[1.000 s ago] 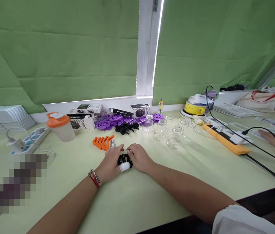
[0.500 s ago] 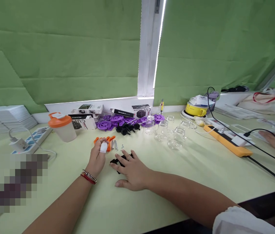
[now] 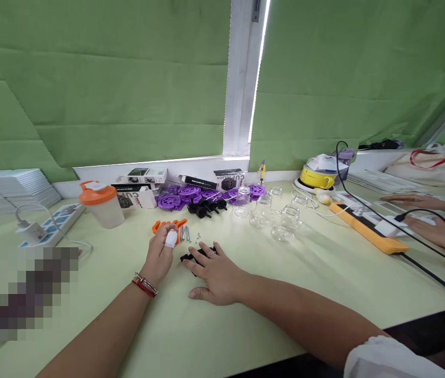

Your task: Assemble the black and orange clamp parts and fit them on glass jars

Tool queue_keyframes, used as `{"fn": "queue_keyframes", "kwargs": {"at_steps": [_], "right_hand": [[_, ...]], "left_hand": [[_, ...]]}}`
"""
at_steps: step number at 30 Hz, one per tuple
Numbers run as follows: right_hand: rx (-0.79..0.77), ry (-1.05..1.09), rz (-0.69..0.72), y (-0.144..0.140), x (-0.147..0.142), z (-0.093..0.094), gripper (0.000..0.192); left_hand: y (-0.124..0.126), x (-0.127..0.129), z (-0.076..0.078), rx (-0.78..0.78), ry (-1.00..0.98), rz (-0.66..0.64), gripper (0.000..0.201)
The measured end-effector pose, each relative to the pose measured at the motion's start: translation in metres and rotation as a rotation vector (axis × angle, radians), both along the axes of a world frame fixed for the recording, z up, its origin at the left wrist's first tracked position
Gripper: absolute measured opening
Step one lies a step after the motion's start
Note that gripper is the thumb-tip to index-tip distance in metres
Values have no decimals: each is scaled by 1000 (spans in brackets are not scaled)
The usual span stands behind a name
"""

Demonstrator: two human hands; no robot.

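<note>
Right hand flat, fingers spread over black parts; left hand curled by orange pieces, grip unclear.

Right hand lying flat, fingers spread, pressing on black parts. Left hand curling just left of black parts, fingertips touching orange pieces; screws lying just behind.

One orange-lidded shaker cup stood far left; one yellow bowl far right; two power strips; about six glass jars.
</note>
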State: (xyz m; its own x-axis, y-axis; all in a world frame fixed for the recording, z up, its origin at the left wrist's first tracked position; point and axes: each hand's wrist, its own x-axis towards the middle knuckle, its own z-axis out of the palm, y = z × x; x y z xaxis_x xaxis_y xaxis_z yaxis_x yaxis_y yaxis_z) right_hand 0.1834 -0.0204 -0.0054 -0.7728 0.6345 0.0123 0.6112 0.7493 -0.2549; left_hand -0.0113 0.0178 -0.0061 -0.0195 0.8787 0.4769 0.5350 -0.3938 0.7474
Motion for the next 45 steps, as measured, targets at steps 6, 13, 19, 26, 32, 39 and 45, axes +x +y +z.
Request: {"fn": "queue_keyframes", "kwargs": {"at_steps": [6, 13, 19, 26, 32, 39, 45], "right_hand": [[-18, -2, 51, 0, 0, 2, 72], [-35, 12, 41, -1, 1, 2, 72], [-22, 2, -24, 6, 5, -2, 73], [-6, 6, -60, 14, 11, -5, 73], [20, -16, -95, 22, 15, -8, 72], [46, -48, -149, 33, 22, -10, 72], [52, -43, -207, 46, 30, -12, 72]], "left_hand": [[-1, 0, 3, 14, 10, -23, 27], [0, -1, 2, -4, 10, -21, 28], [-1, -1, 2, -19, 22, -5, 31], [1, -2, -2, -45, 25, 4, 34], [3, -4, -5, -50, 49, -6, 33], [4, -5, -6, -45, 60, -1, 31], [3, -4, -4, -58, 60, -4, 31]]}}
